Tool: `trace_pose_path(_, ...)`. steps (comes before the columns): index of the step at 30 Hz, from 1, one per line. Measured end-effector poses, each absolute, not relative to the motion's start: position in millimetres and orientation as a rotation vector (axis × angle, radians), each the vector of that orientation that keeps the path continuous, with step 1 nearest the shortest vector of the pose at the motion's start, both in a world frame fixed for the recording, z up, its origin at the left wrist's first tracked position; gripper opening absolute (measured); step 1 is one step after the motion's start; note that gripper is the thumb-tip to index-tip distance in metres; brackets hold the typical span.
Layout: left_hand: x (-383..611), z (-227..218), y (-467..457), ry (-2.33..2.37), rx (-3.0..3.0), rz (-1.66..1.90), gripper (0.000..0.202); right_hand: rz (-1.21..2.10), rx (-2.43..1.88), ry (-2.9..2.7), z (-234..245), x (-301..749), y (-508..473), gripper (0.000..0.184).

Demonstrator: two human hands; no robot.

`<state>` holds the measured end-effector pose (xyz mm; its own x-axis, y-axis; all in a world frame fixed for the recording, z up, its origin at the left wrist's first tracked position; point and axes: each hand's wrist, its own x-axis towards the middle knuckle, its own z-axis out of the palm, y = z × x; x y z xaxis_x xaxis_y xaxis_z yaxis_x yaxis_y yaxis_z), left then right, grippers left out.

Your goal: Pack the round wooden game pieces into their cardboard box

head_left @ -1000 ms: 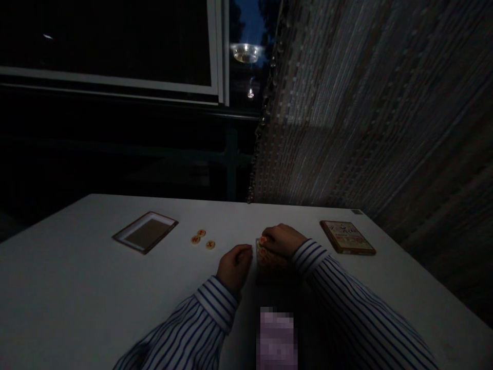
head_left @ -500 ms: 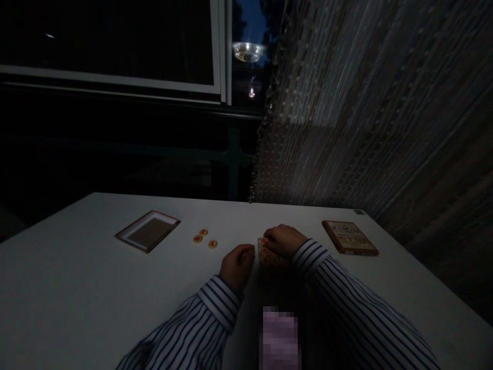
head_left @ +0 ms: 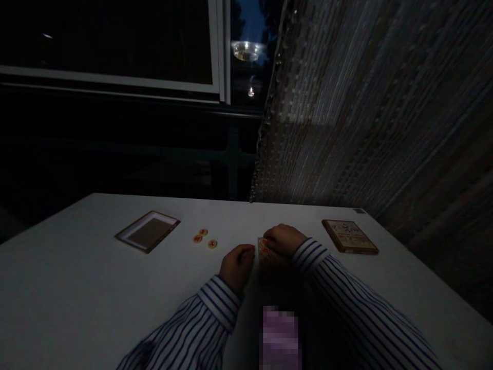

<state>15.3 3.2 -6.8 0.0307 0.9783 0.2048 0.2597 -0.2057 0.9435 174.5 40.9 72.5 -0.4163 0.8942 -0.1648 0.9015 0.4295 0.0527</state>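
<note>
A small clear-sided container [head_left: 259, 248] on the table holds several round Chinese chess pieces [head_left: 266, 252] with red marks. My right hand [head_left: 284, 239] reaches over it from the right, its fingers bent and pinched at a piece near the container's upper left corner. The palm covers much of the contents. Just left of the container, my left hand [head_left: 236, 264] rests on the table with its fingers curled in and the thumb against them; the inside of that fist is hidden. Three loose pieces [head_left: 212, 244] lie farther left, face up with red characters.
At the back left lies an open shallow box part [head_left: 148, 231] with a brown inside. A printed box lid [head_left: 351, 236] lies to the right on the white table [head_left: 96, 288]. A string curtain [head_left: 327, 103] hangs behind the table's right side. The room is dim.
Both hands stay nearly in place. The right fingertips have shifted very slightly over the pieces at the container's upper left. The loose pieces and box parts have not moved.
</note>
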Motion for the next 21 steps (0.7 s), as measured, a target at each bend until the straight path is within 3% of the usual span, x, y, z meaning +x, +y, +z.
trace_pose_path(21, 14.2, -8.4, 3.2, 1.299, 1.600, 1.239, 0.020, -0.081, 1.587, 2.558, 70.3, 175.4, 41.2, 0.027)
